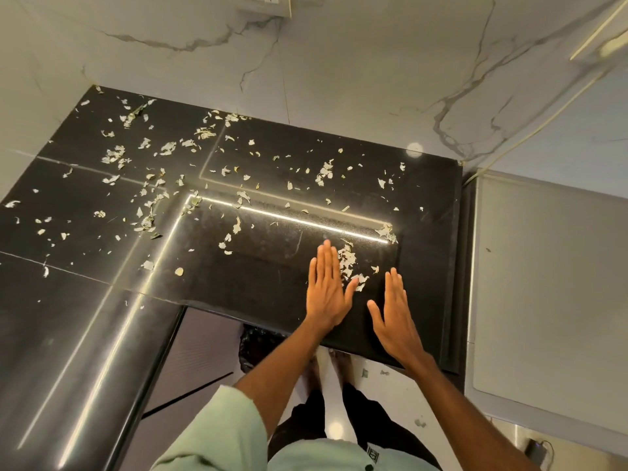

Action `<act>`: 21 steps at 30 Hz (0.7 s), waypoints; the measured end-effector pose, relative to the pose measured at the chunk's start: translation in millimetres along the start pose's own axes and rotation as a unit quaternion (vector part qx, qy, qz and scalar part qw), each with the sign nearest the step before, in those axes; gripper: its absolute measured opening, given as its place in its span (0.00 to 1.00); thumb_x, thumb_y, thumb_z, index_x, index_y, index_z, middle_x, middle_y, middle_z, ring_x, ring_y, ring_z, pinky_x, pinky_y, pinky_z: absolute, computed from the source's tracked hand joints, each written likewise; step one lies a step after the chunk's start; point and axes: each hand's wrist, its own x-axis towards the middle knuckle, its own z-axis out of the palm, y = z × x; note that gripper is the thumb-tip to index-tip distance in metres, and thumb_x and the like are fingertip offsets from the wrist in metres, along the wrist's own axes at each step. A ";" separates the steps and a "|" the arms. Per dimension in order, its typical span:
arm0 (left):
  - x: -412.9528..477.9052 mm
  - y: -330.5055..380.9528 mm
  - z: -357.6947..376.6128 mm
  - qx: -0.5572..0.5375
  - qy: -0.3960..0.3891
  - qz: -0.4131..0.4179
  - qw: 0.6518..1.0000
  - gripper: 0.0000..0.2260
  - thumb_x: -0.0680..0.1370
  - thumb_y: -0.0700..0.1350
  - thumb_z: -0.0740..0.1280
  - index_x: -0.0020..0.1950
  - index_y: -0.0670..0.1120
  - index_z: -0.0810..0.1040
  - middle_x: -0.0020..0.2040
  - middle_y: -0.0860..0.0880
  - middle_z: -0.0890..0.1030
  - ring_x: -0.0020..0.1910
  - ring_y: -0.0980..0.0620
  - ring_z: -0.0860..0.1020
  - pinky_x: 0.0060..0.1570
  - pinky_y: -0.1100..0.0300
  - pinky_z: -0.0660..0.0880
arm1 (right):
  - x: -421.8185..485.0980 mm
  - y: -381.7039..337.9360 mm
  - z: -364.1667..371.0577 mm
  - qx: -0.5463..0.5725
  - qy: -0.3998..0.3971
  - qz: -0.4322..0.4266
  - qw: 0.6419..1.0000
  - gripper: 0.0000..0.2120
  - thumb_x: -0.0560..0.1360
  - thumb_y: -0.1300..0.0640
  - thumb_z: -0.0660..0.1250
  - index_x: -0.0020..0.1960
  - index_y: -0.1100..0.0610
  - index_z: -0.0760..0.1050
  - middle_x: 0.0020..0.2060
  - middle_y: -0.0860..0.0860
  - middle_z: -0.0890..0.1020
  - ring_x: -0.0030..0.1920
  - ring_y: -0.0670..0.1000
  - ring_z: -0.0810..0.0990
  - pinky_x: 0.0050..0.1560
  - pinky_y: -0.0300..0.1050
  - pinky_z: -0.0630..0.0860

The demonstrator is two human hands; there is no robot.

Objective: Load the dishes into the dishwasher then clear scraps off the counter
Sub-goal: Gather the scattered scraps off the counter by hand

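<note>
Left hand and right hand, both spread flat, flank gathered scraps (pale, leafy) on the bench.

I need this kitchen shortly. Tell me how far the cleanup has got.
Done: no dishes show on the counter; the dishwasher is out of view. In hand: left hand and right hand lie flat, flanking a small heap of scraps near the front edge. Left: scattered scraps cover the rest, a few on the floor.
</note>
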 end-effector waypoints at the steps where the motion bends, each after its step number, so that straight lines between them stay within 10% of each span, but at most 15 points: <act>1: 12.1 3.7 -0.9 -0.002 -0.007 0.015 1.000 0.37 0.84 0.64 0.45 0.82 0.39 0.40 0.82 0.41 0.37 0.81 0.45 0.38 0.80 0.45 0.47 | -0.8 2.2 -2.2 -0.005 0.002 0.000 1.000 0.36 0.84 0.51 0.61 0.84 0.55 0.43 0.83 0.48 0.42 0.82 0.46 0.40 0.82 0.54 0.47; 8: 49.3 -28.9 -38.4 -0.039 -0.005 0.066 0.997 0.33 0.85 0.59 0.45 0.82 0.38 0.41 0.82 0.41 0.38 0.81 0.46 0.37 0.80 0.46 0.41 | -5.4 -28.3 10.2 -0.062 0.023 -0.129 0.989 0.32 0.79 0.66 0.64 0.81 0.59 0.58 0.82 0.52 0.55 0.82 0.50 0.50 0.80 0.53 0.57; 12: 18.0 -74.8 -41.3 -0.061 0.024 -0.005 0.998 0.32 0.85 0.58 0.44 0.82 0.37 0.49 0.83 0.40 0.43 0.82 0.45 0.41 0.80 0.46 0.47 | -11.5 -40.7 46.6 -0.279 -0.072 -0.254 0.923 0.31 0.85 0.48 0.55 0.83 0.57 0.50 0.83 0.53 0.45 0.82 0.54 0.41 0.80 0.64 0.51; 21: -27.7 -119.4 -34.2 -0.093 0.031 -0.052 0.994 0.32 0.84 0.58 0.42 0.82 0.39 0.51 0.83 0.41 0.45 0.82 0.48 0.42 0.81 0.49 0.46 | 29.3 -79.0 68.5 -0.336 -0.139 -0.331 0.871 0.36 0.84 0.35 0.44 0.84 0.54 0.42 0.83 0.49 0.42 0.82 0.52 0.37 0.80 0.65 0.39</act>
